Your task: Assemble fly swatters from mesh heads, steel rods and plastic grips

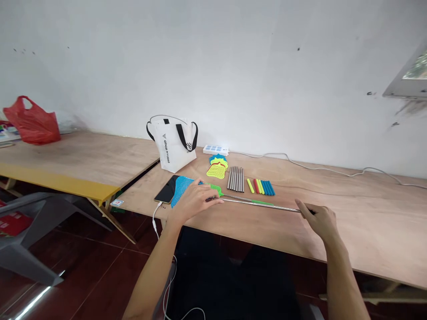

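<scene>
A fly swatter with a blue perforated head (180, 186) and a shiny metal rod (260, 205) stretches between my hands over the table's near edge. My left hand (196, 198) is closed around it where the head meets the rod, covering part of the head. My right hand (319, 218) grips the rod's far right end, with the thumb along the top; that end is hidden in the fingers. Just behind lies a second fly swatter with a green head (215, 188), a thin rod and a green handle (262, 202).
Loose swatter heads (216, 170), metal tubes (235, 179) and coloured handle sleeves (261, 187) lie behind the rod. A phone (166, 190) with a white cable, a white bag (175, 149) and a power strip (216, 150) sit leftward. A red plastic bag (33, 122) rests on another table.
</scene>
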`<state>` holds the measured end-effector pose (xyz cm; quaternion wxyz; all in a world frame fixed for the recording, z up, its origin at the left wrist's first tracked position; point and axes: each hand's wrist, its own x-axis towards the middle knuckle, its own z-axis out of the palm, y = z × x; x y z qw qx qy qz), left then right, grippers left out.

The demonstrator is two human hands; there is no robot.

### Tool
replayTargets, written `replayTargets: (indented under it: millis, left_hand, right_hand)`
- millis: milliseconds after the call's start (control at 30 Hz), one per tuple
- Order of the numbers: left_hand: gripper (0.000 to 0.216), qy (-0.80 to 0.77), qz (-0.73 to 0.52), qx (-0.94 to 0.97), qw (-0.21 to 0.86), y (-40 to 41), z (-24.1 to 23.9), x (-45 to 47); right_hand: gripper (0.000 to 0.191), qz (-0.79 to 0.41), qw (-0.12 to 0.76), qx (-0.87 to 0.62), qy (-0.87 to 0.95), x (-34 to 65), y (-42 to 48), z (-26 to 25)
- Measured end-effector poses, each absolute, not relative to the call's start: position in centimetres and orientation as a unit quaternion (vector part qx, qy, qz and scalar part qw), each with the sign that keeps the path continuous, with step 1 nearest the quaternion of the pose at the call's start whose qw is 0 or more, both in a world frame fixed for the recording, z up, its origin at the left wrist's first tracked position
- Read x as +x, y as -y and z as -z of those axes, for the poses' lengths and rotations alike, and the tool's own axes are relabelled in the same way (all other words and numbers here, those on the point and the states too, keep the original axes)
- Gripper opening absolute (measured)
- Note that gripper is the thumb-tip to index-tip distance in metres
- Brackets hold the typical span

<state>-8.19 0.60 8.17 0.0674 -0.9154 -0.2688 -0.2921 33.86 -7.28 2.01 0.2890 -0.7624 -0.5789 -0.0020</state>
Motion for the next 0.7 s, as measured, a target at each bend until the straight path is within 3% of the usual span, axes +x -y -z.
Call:
replayTargets:
  millis: [233,367,700]
  left_hand:
    - [0.036,0.243,0.324,-0.908,0.105,0.2,-6.2,-4.3]
    - [0.037,0.223,0.309,-0.913,0.148,1.6,-4.2,-0.1]
    - [0.036,0.231,0.285,-0.924,0.107,1.2,-3.3,0.6]
  right_hand:
    - [0.08,0.075,0.263,-0.776,0.568,30.4,6.6,-2.7]
    - [0.069,0.105,0.234,-0.732,0.632,23.3,6.2,-2.0]
    - [0.073,0.165,0.234,-0.712,0.641,20.4,6.4,-1.0]
